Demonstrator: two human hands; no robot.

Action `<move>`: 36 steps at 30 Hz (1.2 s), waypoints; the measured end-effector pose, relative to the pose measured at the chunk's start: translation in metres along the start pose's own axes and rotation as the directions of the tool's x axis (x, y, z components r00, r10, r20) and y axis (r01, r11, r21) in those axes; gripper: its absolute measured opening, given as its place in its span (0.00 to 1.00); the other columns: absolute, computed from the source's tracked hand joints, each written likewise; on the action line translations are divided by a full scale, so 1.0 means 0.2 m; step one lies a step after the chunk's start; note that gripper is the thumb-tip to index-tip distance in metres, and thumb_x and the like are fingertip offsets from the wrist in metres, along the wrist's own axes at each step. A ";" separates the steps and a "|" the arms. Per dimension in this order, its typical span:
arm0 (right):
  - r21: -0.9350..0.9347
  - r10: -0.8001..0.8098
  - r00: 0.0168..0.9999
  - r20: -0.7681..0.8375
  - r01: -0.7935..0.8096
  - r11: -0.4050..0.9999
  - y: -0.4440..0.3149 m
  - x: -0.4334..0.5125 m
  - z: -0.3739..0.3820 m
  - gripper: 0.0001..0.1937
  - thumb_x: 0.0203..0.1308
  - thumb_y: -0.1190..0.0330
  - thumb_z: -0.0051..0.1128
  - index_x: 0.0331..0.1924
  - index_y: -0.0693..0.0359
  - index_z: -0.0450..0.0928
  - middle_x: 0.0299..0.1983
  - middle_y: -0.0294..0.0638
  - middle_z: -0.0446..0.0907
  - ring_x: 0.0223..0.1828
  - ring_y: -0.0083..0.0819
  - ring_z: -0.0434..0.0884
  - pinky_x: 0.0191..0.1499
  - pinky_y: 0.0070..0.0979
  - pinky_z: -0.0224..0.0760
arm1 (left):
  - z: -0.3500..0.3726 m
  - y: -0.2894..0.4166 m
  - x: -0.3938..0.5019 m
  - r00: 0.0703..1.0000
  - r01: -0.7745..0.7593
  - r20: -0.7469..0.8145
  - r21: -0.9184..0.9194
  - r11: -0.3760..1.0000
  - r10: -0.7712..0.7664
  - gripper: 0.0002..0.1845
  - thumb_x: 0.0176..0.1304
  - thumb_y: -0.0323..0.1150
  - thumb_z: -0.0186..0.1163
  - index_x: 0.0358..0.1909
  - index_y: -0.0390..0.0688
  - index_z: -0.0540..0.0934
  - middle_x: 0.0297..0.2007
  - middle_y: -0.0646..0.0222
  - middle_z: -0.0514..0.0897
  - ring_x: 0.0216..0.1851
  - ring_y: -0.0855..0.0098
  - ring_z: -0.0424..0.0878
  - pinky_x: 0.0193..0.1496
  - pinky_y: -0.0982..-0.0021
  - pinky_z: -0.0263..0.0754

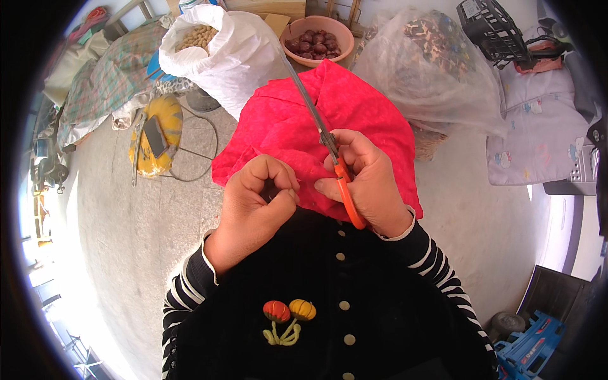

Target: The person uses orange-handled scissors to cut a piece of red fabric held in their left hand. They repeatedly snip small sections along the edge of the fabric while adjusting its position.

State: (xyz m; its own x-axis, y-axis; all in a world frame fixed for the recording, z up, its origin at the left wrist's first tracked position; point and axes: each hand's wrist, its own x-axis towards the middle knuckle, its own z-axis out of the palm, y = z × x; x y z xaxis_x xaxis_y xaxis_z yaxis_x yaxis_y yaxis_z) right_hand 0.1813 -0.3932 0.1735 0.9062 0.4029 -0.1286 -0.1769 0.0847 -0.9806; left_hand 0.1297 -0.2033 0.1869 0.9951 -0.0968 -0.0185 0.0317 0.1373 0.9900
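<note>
My right hand (368,183) holds a pair of scissors (349,197) by the orange handles. Their long metal blades lie together and point away from me, up and to the left. Beneath both hands a bright red cloth (285,118) is spread over my lap, creased and raised in the middle. My left hand (259,204) hovers over the near left part of the cloth, its thumb and forefinger pinched together. Anything between those fingertips is too small to make out.
Past the cloth stand a white woven sack (247,57) of peanuts and a pink basin (349,50) of dark red, round produce. A clear plastic bag (437,104) bulges at right. On the left, a phone (156,137) rests on a yellow cushioned stool (164,111).
</note>
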 end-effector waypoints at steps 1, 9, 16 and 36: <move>-0.007 -0.005 1.000 0.005 0.005 1.000 0.00 0.00 0.00 0.33 0.45 0.83 0.70 0.59 0.64 0.70 0.34 0.29 0.75 0.35 0.14 0.72 0.41 0.13 0.68 | 0.01 0.00 0.01 1.000 0.010 -0.025 0.052 0.999 -0.008 0.07 0.58 0.16 0.54 0.36 0.38 0.73 0.32 0.71 0.77 0.32 0.81 0.76 0.37 0.80 0.71; -0.050 -0.084 0.996 0.036 0.086 0.995 0.00 0.00 0.03 0.29 0.46 0.87 0.66 0.55 0.64 0.71 0.33 0.29 0.75 0.34 0.13 0.72 0.38 0.14 0.68 | 0.03 -0.01 0.05 0.981 -0.145 -0.047 0.473 0.869 0.190 0.09 0.54 0.18 0.63 0.37 0.38 0.80 0.27 0.72 0.79 0.30 0.80 0.80 0.30 0.79 0.73; -0.035 -0.087 0.993 0.082 0.090 0.995 0.00 0.00 0.05 0.28 0.46 0.87 0.64 0.55 0.64 0.72 0.35 0.31 0.77 0.34 0.13 0.72 0.36 0.14 0.68 | 0.01 -0.02 0.08 0.893 -0.342 0.155 0.845 0.412 0.423 0.08 0.45 0.23 0.63 0.29 0.41 0.77 0.26 0.63 0.77 0.25 0.60 0.79 0.25 0.63 0.72; 0.142 0.132 0.988 0.083 -0.143 0.980 -0.04 0.00 0.01 0.29 0.47 0.84 0.66 0.56 0.67 0.70 0.34 0.28 0.74 0.33 0.13 0.72 0.37 0.14 0.67 | 0.00 0.03 0.07 0.969 -0.226 0.061 0.596 0.770 0.238 0.05 0.54 0.19 0.60 0.31 0.37 0.76 0.28 0.67 0.77 0.25 0.75 0.76 0.28 0.72 0.71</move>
State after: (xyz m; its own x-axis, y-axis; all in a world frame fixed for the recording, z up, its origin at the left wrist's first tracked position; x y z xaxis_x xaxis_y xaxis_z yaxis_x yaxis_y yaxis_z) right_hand 0.1813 -0.3913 0.1814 0.8401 0.4844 -0.2442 -0.3570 0.1548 -0.9212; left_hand 0.1430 -0.2032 0.1917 0.9666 -0.1213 0.2258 -0.2564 -0.4600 0.8501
